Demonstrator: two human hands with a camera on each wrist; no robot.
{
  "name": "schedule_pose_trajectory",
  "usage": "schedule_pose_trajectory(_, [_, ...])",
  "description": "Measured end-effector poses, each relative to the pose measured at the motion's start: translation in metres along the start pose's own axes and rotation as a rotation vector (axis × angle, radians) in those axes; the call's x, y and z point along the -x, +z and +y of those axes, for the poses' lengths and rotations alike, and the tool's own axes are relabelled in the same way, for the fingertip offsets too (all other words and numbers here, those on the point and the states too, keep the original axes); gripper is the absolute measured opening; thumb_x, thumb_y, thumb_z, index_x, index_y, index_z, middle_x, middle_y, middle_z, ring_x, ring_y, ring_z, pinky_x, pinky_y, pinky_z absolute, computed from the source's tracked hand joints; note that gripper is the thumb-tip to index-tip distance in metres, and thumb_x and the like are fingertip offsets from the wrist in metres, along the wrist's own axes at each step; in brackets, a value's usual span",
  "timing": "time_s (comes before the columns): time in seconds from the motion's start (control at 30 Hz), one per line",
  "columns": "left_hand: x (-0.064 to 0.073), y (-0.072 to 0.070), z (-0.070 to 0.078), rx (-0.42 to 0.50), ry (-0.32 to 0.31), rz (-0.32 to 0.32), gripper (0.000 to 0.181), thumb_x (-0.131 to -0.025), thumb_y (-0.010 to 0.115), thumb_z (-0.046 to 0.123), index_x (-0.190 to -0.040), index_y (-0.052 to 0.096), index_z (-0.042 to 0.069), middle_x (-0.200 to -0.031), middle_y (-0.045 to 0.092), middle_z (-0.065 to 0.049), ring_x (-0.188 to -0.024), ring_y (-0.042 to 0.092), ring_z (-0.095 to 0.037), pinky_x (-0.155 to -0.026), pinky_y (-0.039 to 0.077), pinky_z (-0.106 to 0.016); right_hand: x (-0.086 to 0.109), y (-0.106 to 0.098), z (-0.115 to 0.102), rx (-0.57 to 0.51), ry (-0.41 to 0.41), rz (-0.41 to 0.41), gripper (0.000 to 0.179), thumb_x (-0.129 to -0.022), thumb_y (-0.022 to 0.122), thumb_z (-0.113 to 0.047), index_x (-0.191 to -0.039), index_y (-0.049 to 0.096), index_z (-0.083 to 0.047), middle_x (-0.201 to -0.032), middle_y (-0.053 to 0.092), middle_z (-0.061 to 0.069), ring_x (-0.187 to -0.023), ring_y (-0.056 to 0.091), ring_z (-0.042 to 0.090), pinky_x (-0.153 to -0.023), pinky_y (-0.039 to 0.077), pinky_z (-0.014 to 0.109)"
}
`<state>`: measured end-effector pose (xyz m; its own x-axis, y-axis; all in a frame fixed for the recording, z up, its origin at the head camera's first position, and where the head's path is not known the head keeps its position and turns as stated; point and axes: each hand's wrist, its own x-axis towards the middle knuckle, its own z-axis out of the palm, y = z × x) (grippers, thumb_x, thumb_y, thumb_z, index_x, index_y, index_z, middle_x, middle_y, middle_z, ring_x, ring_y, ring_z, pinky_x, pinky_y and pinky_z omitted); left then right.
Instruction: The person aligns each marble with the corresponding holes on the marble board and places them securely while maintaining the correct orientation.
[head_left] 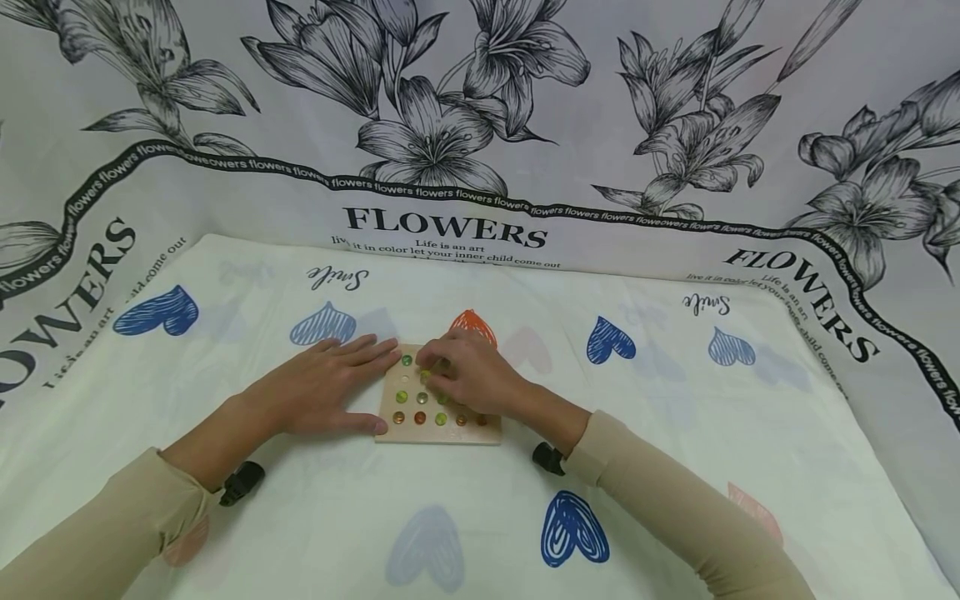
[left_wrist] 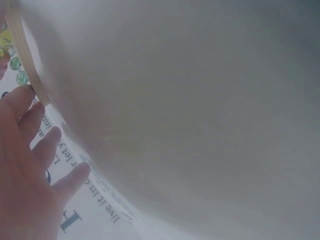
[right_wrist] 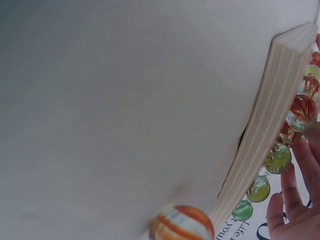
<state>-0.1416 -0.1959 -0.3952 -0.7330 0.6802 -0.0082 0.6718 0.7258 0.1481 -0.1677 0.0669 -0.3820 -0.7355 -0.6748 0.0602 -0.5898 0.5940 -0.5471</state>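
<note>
A small square wooden board [head_left: 438, 435] lies flat, with rows of glass marbles [head_left: 420, 417] in green, yellow and orange-red set on it. My left hand [head_left: 330, 387] is palm down at the board's left side; its fingertips rest on the upper left corner and its thumb on the lower left. Over the upper part of the board, my right hand [head_left: 472, 371] pinches a yellow-green marble [head_left: 425, 377] between thumb and fingertips. That hand hides the marbles on the right side. In the right wrist view, marbles [right_wrist: 301, 113] stand up above the board's edge.
A white cloth [head_left: 300, 517] with printed hearts covers the table. Behind it hangs a white curtain [head_left: 570, 167] with black flower drawings and lettering. Black wrist devices [head_left: 242, 483] sit under both wrists. A rounded orange-and-white striped patch [right_wrist: 182, 223] shows low in the right wrist view.
</note>
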Motion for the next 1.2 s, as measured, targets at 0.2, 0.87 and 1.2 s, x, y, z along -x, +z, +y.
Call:
schedule_pose_trajectory(0.2, [-0.001,0.000,0.001,0.000,-0.004,-0.009,0.096,-0.085,0.048,0.080,-0.156,0.036,0.017,-0.161,0.032,-0.002,-0.145,0.033,-0.032,-0.108,0.035,-0.063,-0.001,0.002,0.000,0.023,0.006,0.000,0.025,-0.093,0.073,-0.020,-0.117,0.071,-0.016,-0.107,0.069,-0.008,-0.104,0.054,0.010,-0.092,0.047,0.028])
schedule_pose_trajectory(0.87, [-0.001,-0.003,0.002,-0.024,-0.006,-0.013,0.096,-0.085,0.046,0.081,-0.156,0.035,0.017,-0.161,0.033,-0.002,-0.144,0.035,-0.034,-0.107,0.036,-0.062,0.025,-0.032,0.011,-0.133,0.020,-0.017,0.033,-0.090,0.075,-0.013,-0.122,0.069,-0.007,-0.111,0.072,0.002,-0.100,0.064,0.013,-0.092,0.054,0.036])
schedule_pose_trajectory(1.2, [-0.002,0.001,0.001,-0.025,0.000,-0.004,0.097,-0.084,0.046,0.081,-0.156,0.035,0.017,-0.161,0.033,-0.003,-0.145,0.034,-0.034,-0.108,0.036,-0.063,0.062,-0.041,0.043,-0.179,0.029,0.011,0.027,-0.091,0.073,-0.009,-0.117,0.071,-0.007,-0.108,0.073,0.001,-0.096,0.065,0.009,-0.089,0.054,0.029])
